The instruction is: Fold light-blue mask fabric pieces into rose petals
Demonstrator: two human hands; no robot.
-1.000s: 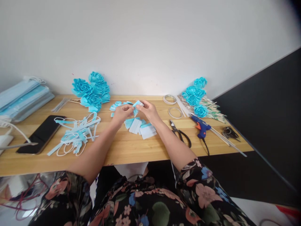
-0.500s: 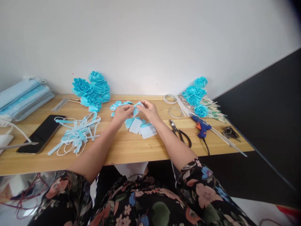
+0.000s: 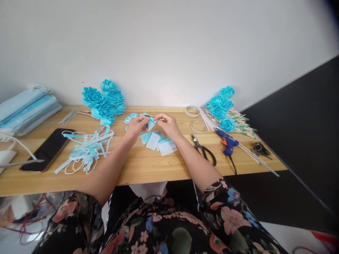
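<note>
Between my two hands is a small piece of blue mask fabric [image 3: 152,123], folded to a point at its lower end. My left hand [image 3: 137,127] pinches its left corner between thumb and fingers. On the other side my right hand [image 3: 168,124] pinches the right corner. Just below them on the table lie several flat cut fabric pieces [image 3: 153,141], blue and white. Behind my left hand is a cluster of smaller blue folded pieces [image 3: 130,118], partly hidden by the hand.
Left: blue fabric flowers [image 3: 102,102], cut strips with ear loops [image 3: 87,150], a phone [image 3: 47,150] and stacked face masks [image 3: 28,109]. Right: tape rolls [image 3: 192,111], pliers [image 3: 203,150], a blue glue gun [image 3: 227,141], wooden sticks [image 3: 242,123] and more blue flowers [image 3: 219,106].
The fabric piece in my hands now hangs as a downward-pointing triangle, where before it was slanted. My fingers have shifted to its upper corners.
</note>
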